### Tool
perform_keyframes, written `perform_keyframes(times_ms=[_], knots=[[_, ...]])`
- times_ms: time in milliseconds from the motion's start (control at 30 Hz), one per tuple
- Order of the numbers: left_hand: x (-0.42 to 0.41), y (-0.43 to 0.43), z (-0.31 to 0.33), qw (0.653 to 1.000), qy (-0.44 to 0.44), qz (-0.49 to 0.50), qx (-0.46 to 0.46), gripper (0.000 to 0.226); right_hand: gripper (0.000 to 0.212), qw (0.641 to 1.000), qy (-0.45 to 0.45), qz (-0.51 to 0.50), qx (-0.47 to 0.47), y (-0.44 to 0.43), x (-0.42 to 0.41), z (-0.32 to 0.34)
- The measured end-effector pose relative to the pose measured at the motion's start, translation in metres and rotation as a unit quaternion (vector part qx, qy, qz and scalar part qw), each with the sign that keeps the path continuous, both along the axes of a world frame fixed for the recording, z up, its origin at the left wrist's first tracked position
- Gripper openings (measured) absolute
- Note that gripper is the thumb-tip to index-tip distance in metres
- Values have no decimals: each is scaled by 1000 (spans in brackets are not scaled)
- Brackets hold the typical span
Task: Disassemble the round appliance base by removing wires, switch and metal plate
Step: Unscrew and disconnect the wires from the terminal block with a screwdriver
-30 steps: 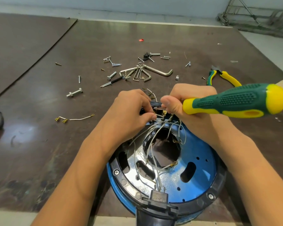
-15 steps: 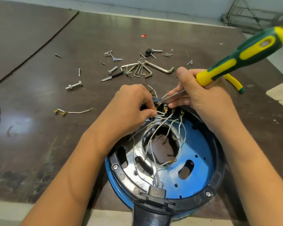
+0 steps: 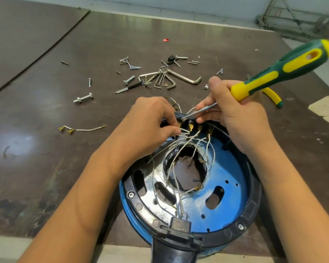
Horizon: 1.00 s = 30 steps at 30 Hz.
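**Screwdriver tilted up, tip now at the switch terminals**

Within the last second we have swung the screwdriver point(image 3: 285, 71) from lying level to slanting up and away. Its bare shaft now shows, and the tip sits at the leftmost terminal of the switch point(image 3: 195, 124) on the far rim of the round appliance base point(image 3: 254, 186), which rests at the near edge of the tabletop point(image 3: 46, 111). Our right hand point(image 3: 234, 112) grips the handle, its fingers steadying the shaft. Our left hand point(image 3: 150, 128) keeps pinching a white lead among the wires point(image 3: 179, 150) just below that terminal. We judge this a set-up for levering the connector off; the metal plate point(image 3: 148, 209) is still fitted.
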<state>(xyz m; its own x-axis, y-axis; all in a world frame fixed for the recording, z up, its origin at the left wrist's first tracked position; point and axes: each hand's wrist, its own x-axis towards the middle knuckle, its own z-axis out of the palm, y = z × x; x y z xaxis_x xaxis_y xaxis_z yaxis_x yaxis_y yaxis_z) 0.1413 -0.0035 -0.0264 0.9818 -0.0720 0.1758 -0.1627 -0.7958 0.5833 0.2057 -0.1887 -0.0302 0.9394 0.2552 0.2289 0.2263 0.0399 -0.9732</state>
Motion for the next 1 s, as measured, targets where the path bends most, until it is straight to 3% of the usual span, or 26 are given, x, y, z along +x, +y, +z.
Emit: perform_keyframes(times_ms=[100,167,400,767,1000], knots=[[0,0,0,1000,2,3,2,8,36,989,-127,16,-75,-1,-6,1],[-1,0,0,1000,0,6,4,8,37,982,-158,19,-100,0,-7,3],[0,0,-1,1000,-11,-1,12,9,38,997,74,-18,-10,0,5,5],[2,3,-4,999,-31,-21,12,4,42,990,128,-54,-34,2,16,3],[4,3,-6,999,-39,-19,21,5,45,979,200,-30,7,1,21,2]])
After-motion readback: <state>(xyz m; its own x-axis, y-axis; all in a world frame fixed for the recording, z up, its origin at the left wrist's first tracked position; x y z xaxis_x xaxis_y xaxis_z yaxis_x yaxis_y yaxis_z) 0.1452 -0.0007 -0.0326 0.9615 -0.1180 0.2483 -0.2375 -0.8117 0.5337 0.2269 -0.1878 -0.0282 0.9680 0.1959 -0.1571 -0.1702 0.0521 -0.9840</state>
